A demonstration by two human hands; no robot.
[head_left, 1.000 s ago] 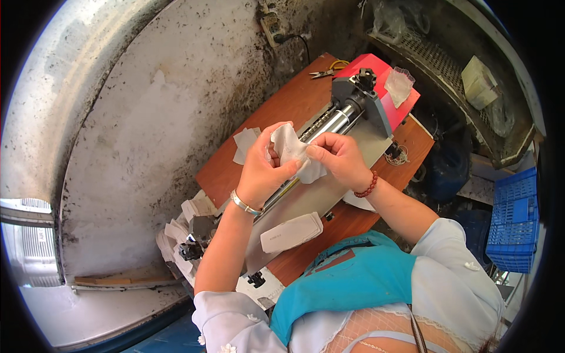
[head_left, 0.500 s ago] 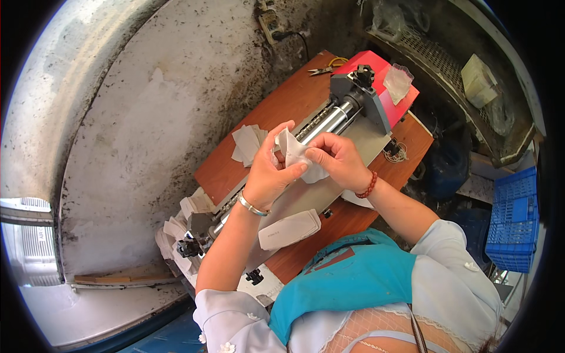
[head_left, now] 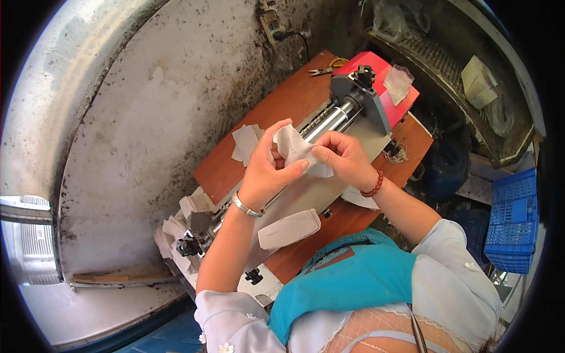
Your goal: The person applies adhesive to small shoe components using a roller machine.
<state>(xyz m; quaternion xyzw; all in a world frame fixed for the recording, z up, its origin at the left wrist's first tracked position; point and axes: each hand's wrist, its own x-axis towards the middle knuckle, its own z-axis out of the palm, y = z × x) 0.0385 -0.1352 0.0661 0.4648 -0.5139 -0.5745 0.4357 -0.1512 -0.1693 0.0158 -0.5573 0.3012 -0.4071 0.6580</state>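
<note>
A thin, pale, crumpled sheet point(head_left: 297, 147) is held up between both hands, over the metal rollers of a machine. My left hand point(head_left: 271, 156) is curled round its left side, with the thumb toward the sheet's lower edge. On the other side my right hand point(head_left: 343, 156) pinches the sheet between thumb and fingers. Below the hands, a stack of long, rounded white pieces point(head_left: 289, 229) lies on the machine's metal plate. The shiny roller point(head_left: 329, 122) runs up to a red housing point(head_left: 376, 82). Whether the sheet is cloth or paper I cannot tell.
White pieces point(head_left: 247, 143) lie on the brown board behind the roller, and more point(head_left: 182, 235) are piled at the machine's left end. Pliers point(head_left: 321, 72) rest near the red housing. A blue crate point(head_left: 511, 220) stands at the right; a stained wall point(head_left: 147, 117) is at the left.
The sheet is more spread out between my hands than before, its upper part now flatter. My right hand has shifted slightly to the right, and my left slightly to the left.
</note>
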